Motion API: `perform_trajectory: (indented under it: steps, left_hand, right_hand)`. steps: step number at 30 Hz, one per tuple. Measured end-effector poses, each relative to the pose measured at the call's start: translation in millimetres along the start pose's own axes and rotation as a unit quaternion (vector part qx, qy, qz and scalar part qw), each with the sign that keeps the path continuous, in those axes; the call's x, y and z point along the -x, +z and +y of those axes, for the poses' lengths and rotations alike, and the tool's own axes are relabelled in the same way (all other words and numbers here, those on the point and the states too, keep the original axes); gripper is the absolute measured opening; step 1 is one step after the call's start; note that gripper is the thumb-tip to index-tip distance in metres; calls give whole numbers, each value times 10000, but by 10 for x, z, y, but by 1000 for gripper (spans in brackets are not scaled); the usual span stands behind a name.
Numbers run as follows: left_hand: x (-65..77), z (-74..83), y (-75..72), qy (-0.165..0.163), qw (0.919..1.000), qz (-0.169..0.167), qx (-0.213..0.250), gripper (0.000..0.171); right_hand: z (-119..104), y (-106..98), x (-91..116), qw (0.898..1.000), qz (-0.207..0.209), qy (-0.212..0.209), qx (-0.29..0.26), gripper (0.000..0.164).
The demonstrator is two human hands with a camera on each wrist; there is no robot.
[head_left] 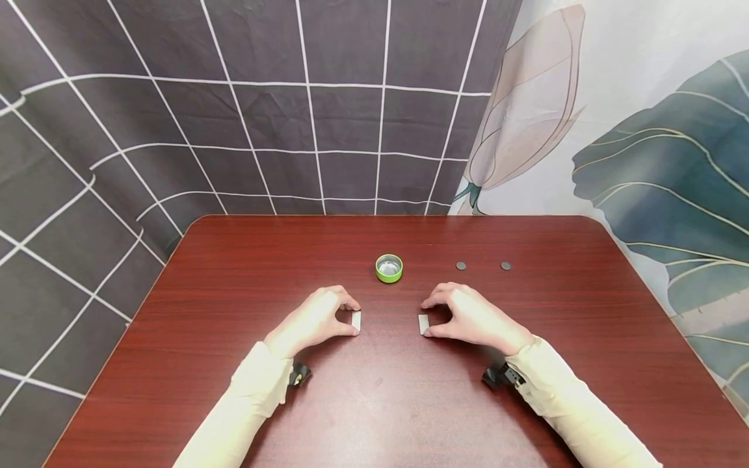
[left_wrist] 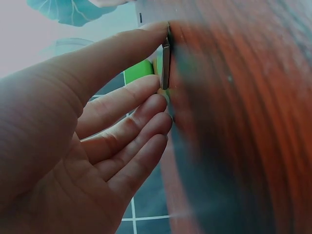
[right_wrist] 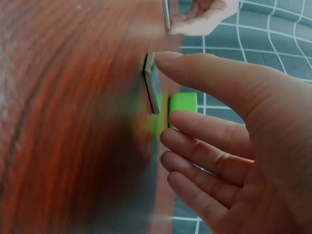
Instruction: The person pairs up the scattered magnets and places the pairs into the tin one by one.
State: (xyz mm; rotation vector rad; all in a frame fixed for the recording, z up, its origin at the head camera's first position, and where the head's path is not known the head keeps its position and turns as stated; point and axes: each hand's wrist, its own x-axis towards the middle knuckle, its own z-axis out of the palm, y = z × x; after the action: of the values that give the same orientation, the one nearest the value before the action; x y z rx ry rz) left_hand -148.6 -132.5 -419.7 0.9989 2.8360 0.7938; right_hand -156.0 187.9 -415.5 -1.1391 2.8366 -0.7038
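My left hand [head_left: 316,318] pinches a small flat white rectangular piece [head_left: 356,321] by its two ends, thumb at the near end and index finger at the far one. In the left wrist view this piece [left_wrist: 165,67] shows a thin grey edge, close over the table. Opposite it, my right hand [head_left: 471,316] is at a similar white piece [head_left: 424,324]. Its thumb touches one end of that piece [right_wrist: 152,83] in the right wrist view, while the index fingertip [right_wrist: 178,118] stands a little apart from the other end. The remaining fingers are loosely bent.
A small round green container [head_left: 389,268], its top uncovered and silvery inside, stands beyond the hands. Two dark flat discs, a left one [head_left: 461,266] and a right one [head_left: 506,266], lie farther right on the reddish-brown table [head_left: 263,253]. Curtains hang behind the table's far edge.
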Motion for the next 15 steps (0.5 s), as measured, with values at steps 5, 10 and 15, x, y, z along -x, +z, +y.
perform_trajectory:
  steps: [5, 10, 15]
  left_hand:
    - [-12, 14, 0, -5, 10000, -20, 2, 33]
    - [-29, 23, 3, -98, 9999, -99, 31, 31]
    - [-59, 36, 5, -94, 9999, -133, 45, 30]
  right_hand:
    - [-15, 27, 0, 9999, -69, -43, -69, 31]
    - [-2, 46, -6, 9998, -55, -134, -151, 25]
    - [14, 55, -19, 9993, -7, -239, -277, 23]
